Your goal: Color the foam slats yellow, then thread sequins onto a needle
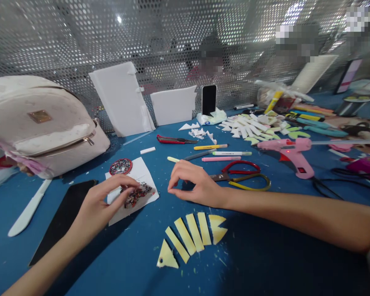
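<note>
My left hand (103, 199) hovers over a small pile of dark and red beads or sequins (138, 195), its thumb and fingers slightly apart. The pile lies on a white sheet of paper (149, 172). My right hand (198, 183) is held above the table with thumb and index tip pinched together; anything between them is too small to make out. Below it lie yellow foam-like pieces arranged as a fish: a head (167, 255) with an eye hole, several strips (185, 236) and a notched tail (217, 229).
A red-rimmed round of beads (121, 166) touches the paper. Scissors (249, 181), markers (221, 159), a red cutter (172, 140) and a pink glue gun (291, 150) lie beyond. Left are a backpack (52, 123), black board (64, 218) and white knife (30, 209).
</note>
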A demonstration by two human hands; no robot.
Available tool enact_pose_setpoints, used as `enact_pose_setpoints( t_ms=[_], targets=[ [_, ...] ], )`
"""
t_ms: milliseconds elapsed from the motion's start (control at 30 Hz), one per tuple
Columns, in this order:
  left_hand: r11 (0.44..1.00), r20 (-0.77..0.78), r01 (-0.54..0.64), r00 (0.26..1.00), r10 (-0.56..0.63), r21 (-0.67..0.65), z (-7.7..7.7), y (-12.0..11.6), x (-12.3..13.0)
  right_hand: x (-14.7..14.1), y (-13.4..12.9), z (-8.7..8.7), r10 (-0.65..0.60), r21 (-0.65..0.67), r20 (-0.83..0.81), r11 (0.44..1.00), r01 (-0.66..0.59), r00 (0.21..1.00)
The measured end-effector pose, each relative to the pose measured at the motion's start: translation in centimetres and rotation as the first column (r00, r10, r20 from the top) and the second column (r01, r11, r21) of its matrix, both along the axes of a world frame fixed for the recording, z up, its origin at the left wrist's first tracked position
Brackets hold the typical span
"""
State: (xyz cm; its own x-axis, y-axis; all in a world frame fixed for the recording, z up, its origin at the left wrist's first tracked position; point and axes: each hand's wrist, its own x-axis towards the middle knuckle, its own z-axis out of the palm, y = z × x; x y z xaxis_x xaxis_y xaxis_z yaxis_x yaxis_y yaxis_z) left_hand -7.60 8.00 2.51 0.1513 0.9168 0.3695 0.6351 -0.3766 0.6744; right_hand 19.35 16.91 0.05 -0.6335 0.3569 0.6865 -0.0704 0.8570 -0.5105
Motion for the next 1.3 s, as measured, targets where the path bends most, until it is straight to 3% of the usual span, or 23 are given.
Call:
enact_pose_setpoints(
  t_ms=[67, 133, 467, 767, 933, 1100, 1200, 1300],
  targets=[
    [0.994, -0.162, 0.106, 0.981, -0.106, -0.005, -0.1, 0.6, -0.7, 0.0, 0.0, 0.0, 0.007, 0.001, 0.008, 1.000, -0.007, 1.000],
    [0.989, -0.215, 0.143, 0.965, -0.147, -0.033, -0.3, 0.9, -0.9, 0.0, 0.0, 0.0, 0.010, 0.002, 0.010, 1.000, -0.010, 1.000],
    [0.938, -0.231, 0.281, 0.917, -0.325, -0.205, -0.9, 0.5, 0.8, 0.0, -0.1, 0.2, 0.021, 0.006, 0.020, 1.000, -0.022, 1.000],
    [0.908, -0.155, 0.309, 0.920, -0.361, -0.285, -0.8, 0.5, 1.0, 0.0, -0.1, 0.2, 0.032, 0.010, 0.030, 0.999, -0.032, 0.999],
    [0.929, -0.107, 0.265, 0.948, -0.300, -0.258, -0.6, 0.0, 1.5, 0.0, 0.0, 0.2, 0.033, 0.007, 0.028, 0.999, -0.033, 0.999],
    [0.970, 0.117, 0.072, 0.992, -0.046, -0.231, -1.2, -1.1, 3.1, 0.1, -0.1, 0.1, 0.057, 0.018, 0.064, 0.998, -0.058, 0.996],
    [0.971, 0.222, 0.052, 0.975, 0.001, -0.233, -1.7, -1.7, 3.8, 0.1, -0.3, 0.0, 0.074, 0.069, 0.097, 0.994, -0.080, 0.993],
    [0.981, 0.223, 0.015, 0.974, 0.029, -0.193, -2.2, -2.2, 3.9, 0.1, -0.4, 0.0, 0.075, 0.165, 0.128, 0.982, -0.096, 0.989]
  ],
)
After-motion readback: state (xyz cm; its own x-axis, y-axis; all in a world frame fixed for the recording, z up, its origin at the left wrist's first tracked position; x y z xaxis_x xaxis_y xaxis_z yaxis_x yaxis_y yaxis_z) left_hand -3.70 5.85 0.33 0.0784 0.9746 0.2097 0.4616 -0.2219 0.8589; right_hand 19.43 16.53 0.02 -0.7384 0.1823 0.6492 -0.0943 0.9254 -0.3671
